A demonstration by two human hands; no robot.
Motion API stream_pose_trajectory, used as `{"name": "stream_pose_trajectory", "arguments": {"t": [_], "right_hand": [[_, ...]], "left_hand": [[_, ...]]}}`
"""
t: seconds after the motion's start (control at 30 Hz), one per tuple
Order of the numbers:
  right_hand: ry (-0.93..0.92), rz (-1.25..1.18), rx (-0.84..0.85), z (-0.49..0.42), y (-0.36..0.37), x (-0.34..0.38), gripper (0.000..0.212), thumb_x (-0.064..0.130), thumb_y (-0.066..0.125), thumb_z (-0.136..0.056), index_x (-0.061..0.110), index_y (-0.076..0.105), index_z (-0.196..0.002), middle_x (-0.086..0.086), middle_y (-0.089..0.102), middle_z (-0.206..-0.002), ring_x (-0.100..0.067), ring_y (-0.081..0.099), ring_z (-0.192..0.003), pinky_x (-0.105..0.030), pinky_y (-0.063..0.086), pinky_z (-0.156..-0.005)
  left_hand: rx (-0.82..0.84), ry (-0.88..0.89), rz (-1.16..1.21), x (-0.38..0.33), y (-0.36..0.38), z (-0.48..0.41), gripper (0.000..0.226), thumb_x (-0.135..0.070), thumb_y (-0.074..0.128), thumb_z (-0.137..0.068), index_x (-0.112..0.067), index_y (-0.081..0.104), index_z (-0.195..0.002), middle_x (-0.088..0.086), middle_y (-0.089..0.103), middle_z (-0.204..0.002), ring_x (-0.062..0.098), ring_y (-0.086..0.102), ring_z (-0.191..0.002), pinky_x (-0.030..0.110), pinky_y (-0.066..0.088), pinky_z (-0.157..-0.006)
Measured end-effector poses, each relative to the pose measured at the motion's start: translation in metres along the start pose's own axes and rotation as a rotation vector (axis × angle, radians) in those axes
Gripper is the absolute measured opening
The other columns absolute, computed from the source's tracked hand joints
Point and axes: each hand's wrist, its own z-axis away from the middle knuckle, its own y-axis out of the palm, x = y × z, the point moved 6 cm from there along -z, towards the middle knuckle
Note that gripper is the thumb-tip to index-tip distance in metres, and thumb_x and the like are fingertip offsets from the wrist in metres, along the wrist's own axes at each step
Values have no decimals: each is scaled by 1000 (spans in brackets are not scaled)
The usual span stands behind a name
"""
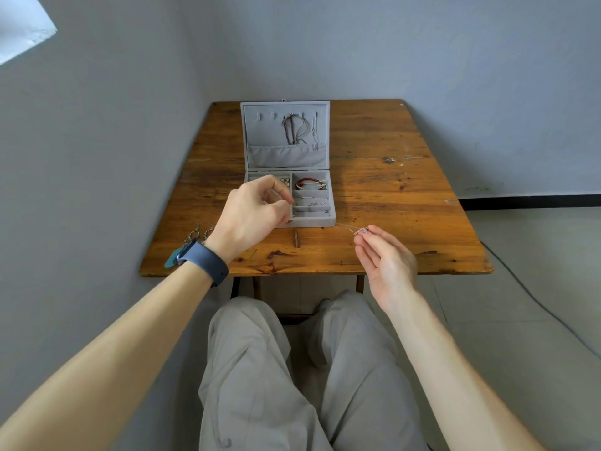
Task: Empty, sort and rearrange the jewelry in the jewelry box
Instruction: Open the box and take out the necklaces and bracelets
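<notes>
An open grey jewelry box (320,221) stands on the wooden table (390,190), its lid (260,138) upright with several necklaces (294,130) hanging inside. A red bead bracelet (309,181) lies in the top right compartment, silver pieces (310,203) below it, small studs (285,181) at the top left. My left hand (257,213) hovers over the box's left side with fingers curled, pinching one end of a thin silver chain (346,226). My right hand (383,255) is to the right of the box and pinches the chain's small pendant (362,230).
Two dangling earrings (200,234) lie near the table's left front edge, beside my left wrist, which wears a dark blue band (203,260). A small slot (295,238) marks the table in front of the box. Grey walls close in at the left and back.
</notes>
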Motion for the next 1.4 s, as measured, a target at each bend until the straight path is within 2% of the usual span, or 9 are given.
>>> {"name": "stream_pose_trajectory", "arguments": {"t": [0.17,0.4,0.53,0.63,0.73,0.9,1.0,1.17,1.4], "right_hand": [[61,-46,21,0,8,-7,26,19,76,-88,9,71,-111,-9,77,-103,-20,75,-97,-27,59,-77],[16,-23,1,-2,7,-10,26,1,73,-86,8,71,-110,-12,77,-101,-24,75,-96,-28,61,-78],[-6,-22,17,-2,4,-9,30,1,75,-85,9,69,-113,-12,76,-104,-24,74,-99,-29,60,-82],[-13,6,48,-1,3,-7,29,2,75,-85,11,72,-112,-11,75,-106,-21,73,-99,-25,58,-78],[-34,54,80,-1,-3,-1,28,0,74,-85,9,72,-112,-13,74,-108,-21,72,-97,-24,58,-78],[-93,145,172,3,-11,11,29,5,76,-81,8,74,-109,-9,75,-103,-20,73,-93,-24,58,-78],[-125,177,136,1,-18,19,27,5,76,-82,9,74,-108,-9,76,-101,-20,73,-94,-23,58,-77],[-90,126,-25,-10,-40,32,26,4,75,-86,11,73,-111,-12,75,-104,-22,74,-94,-25,58,-75],[169,-185,-11,-32,-58,41,25,7,78,-83,8,76,-107,-9,75,-95,-20,74,-84,-27,59,-68]], "left_hand": [[53,-46,106,6,1,1,17,-18,55,-79,-26,71,-77,1,72,-73,10,66,-71,31,58,-75],[-97,-124,294,17,-10,-7,17,-5,54,-88,-15,68,-89,3,76,-85,19,73,-84,33,58,-79],[-53,-281,829,26,1,-6,16,1,53,-90,-13,59,-94,6,74,-88,24,73,-93,31,57,-85],[-17,-396,1068,33,13,-6,20,1,50,-91,-15,57,-101,2,68,-87,23,71,-86,27,57,-74],[39,-410,918,38,17,-11,24,2,55,-91,-15,60,-107,1,73,-98,16,67,-74,22,50,-62],[149,-383,893,34,23,-27,32,-3,59,-94,-16,59,-123,2,74,-115,8,62,-67,19,46,-58],[191,-334,799,29,32,-40,30,-2,60,-94,-17,62,-120,4,73,-116,10,64,-72,21,46,-60],[244,-168,416,13,50,-59,19,-2,65,-92,-15,68,-106,3,76,-103,15,70,-76,19,46,-54],[273,-198,546,-4,88,-87,15,-7,68,-92,-15,68,-105,7,75,-102,16,68,-80,25,44,-61]]}}
